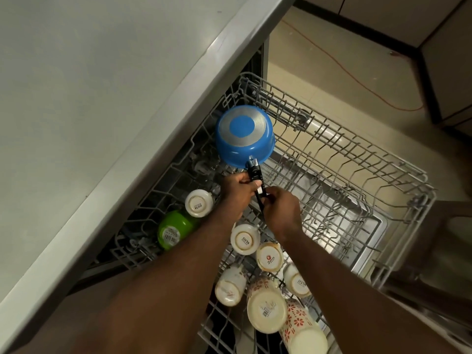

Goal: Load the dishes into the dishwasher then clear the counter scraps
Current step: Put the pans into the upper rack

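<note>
The blue saucepan (244,135) hangs bottom-up over the rack's (357,175) back corner, by the counter (102,98) edge. Its black handle (254,172) runs back toward the person. Both the left hand (236,194) and the right hand (282,213) curl round that handle. Along the rack's near side sit upturned white cups (245,238), a green cup (173,229) and flowered mugs (267,305).

Blue saucepan (244,135), base upward, is being held by its black handle (254,169) over the far corner of the dishwasher rack (383,152); cream, floral and green cups (245,238) are being supported upside down at its near end.
</note>
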